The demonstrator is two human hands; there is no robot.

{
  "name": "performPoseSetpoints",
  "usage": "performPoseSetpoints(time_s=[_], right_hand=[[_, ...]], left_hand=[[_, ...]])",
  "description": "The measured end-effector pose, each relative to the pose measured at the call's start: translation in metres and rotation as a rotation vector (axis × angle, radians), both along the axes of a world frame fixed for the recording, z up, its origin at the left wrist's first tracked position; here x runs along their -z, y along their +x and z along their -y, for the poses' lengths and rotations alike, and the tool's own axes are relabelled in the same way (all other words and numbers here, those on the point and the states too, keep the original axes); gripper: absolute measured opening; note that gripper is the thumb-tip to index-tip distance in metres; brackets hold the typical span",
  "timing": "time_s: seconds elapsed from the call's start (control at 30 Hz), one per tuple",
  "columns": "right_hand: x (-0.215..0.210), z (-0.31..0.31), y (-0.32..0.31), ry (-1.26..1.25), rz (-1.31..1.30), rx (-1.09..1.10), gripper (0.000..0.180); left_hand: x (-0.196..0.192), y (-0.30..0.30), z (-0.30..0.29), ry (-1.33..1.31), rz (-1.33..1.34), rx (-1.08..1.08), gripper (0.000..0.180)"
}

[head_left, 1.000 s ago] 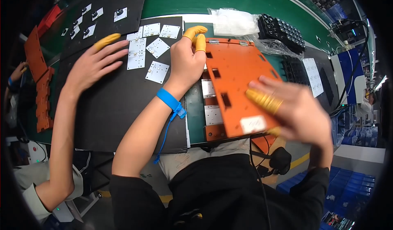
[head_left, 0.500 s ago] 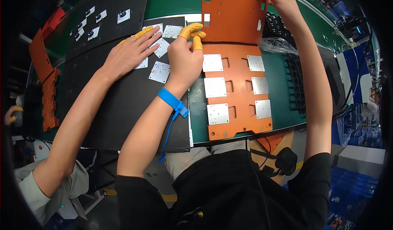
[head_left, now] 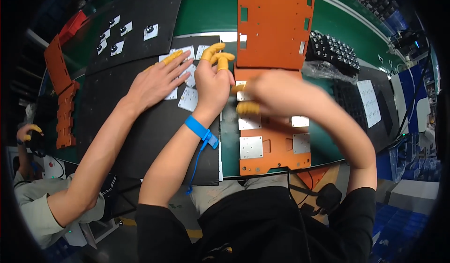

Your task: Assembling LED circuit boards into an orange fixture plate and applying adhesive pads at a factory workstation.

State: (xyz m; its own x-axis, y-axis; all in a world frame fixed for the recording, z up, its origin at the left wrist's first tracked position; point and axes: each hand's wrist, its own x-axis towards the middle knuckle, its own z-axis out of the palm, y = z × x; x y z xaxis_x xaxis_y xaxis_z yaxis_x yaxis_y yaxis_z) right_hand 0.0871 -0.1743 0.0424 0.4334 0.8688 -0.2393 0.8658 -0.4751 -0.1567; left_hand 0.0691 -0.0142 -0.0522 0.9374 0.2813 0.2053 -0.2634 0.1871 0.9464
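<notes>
An orange fixture base (head_left: pixel 276 157) lies in front of me, with square silver plates (head_left: pixel 251 147) in two columns on it. Its hinged orange lid (head_left: pixel 276 26) is raised at the far side. My right hand (head_left: pixel 281 92), smeared by motion, reaches over the base; its yellow-cotted fingers are at the upper plates of the left column. Whether they grip a plate cannot be made out. My left hand (head_left: pixel 212 82) hovers left of the fixture, its yellow-cotted fingers loosely bent and apart, with nothing visible in them. White square boards (head_left: pixel 188 98) lie beside it on a black mat (head_left: pixel 140 141).
A co-worker's hand (head_left: pixel 152 85) rests on the boards at the left. Small boards with black parts (head_left: pixel 150 31) lie on a black panel farther back. Black trays of round parts (head_left: pixel 333 52) and clear plastic wrap (head_left: pixel 328 71) sit right of the lid. Another orange fixture (head_left: pixel 65 115) stands far left.
My right hand has left the lid's right edge and swept down and left over the base's plates. The lid stays raised. My left hand has barely moved. The view has shifted slightly.
</notes>
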Motion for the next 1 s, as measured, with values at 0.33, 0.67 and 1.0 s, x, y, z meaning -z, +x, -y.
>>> performPoseSetpoints(time_s=[0.33,0.67,1.0], right_hand=[[0.006,-0.017,0.000,0.068,0.100,-0.095,0.021],[-0.066,0.040,0.025,0.451,-0.139,0.206,0.014],[-0.028,0.200,0.164,1.177,-0.102,1.020,0.016]], left_hand=[[0.004,0.003,0.005,-0.117,0.011,0.019,0.047],[-0.002,-0.004,0.011,0.355,0.018,-0.016,0.033],[-0.011,-0.012,0.025,0.734,-0.012,-0.042,0.013]])
